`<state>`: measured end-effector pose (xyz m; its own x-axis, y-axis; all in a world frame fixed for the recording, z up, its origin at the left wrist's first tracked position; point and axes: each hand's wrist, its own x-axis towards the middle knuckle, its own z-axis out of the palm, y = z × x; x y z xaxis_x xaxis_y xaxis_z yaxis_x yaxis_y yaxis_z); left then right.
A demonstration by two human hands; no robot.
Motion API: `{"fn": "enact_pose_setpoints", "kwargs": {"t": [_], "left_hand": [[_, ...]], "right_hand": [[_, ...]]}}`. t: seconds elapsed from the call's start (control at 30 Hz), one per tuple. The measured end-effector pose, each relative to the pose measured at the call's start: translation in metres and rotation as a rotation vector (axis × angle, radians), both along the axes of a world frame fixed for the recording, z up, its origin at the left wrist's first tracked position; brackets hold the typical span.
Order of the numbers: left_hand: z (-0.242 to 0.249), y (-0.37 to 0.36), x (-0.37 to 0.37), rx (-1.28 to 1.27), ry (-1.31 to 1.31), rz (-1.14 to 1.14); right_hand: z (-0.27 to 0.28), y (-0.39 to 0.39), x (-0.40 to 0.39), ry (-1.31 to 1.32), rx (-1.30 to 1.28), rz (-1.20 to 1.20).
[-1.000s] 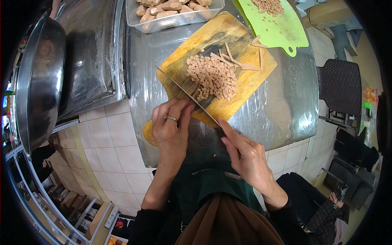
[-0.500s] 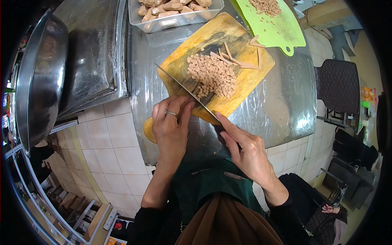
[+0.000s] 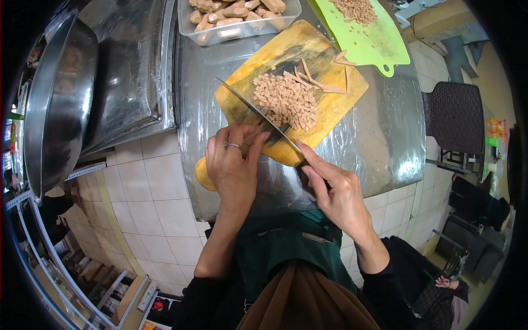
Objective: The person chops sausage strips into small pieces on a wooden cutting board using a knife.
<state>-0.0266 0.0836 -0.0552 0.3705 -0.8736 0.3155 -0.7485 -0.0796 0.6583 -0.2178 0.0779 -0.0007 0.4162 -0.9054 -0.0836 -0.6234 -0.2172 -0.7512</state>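
My right hand (image 3: 333,190) grips the handle of a long knife (image 3: 258,113), whose blade slants up and left across the wooden cutting board (image 3: 330,113). My left hand (image 3: 234,159) is bent over the board's near left edge, close to the blade, thumb and fingers drawn together; whatever is under the fingertips is mostly hidden. Small light-brown cubes (image 3: 286,102) lie in a pile just beyond the blade. Several thin strips (image 3: 330,88) of the same colour rest at the board's right side.
A clear plastic container (image 3: 242,34) of light-brown pieces and a green cutting board (image 3: 379,47) with chopped bits stand at the back. A large metal bowl (image 3: 63,104) is at left, a dark chair (image 3: 454,115) at right. Another person's hand (image 3: 443,282) shows at lower right.
The knife and my right hand have shifted slightly right and down, and the thumb of my left hand has moved a little right. The whole view has also shifted slightly.
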Motion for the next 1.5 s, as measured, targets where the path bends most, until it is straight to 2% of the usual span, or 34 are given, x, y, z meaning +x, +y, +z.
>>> {"fn": "enact_pose_setpoints", "kwargs": {"t": [0.17, 0.27, 0.37, 0.47, 0.67, 1.1, 1.3, 1.5], "left_hand": [[0.003, -0.001, -0.001, 0.038, 0.013, 0.012], [-0.001, 0.001, 0.002, -0.040, 0.205, 0.000], [0.007, 0.010, 0.008, -0.023, 0.273, -0.006], [0.010, 0.019, 0.016, 0.061, 0.005, -0.024], [0.005, 0.015, 0.014, 0.079, -0.111, -0.030], [0.001, 0.013, 0.014, 0.059, -0.092, -0.019], [0.006, 0.012, 0.013, 0.026, -0.062, -0.024], [0.003, 0.012, 0.015, 0.017, -0.043, -0.040]], "right_hand": [[0.002, 0.001, -0.003, -0.036, 0.069, -0.020], [0.006, 0.003, -0.005, -0.034, 0.088, -0.023], [0.009, 0.004, -0.007, -0.044, 0.085, -0.021], [0.010, 0.008, -0.010, -0.041, 0.089, -0.009], [0.009, 0.017, -0.011, -0.028, 0.070, 0.017], [0.007, 0.019, 0.006, 0.082, 0.009, 0.029], [0.002, -0.005, 0.013, 0.007, -0.026, 0.032], [0.015, 0.016, 0.002, -0.020, 0.128, 0.000]]}}
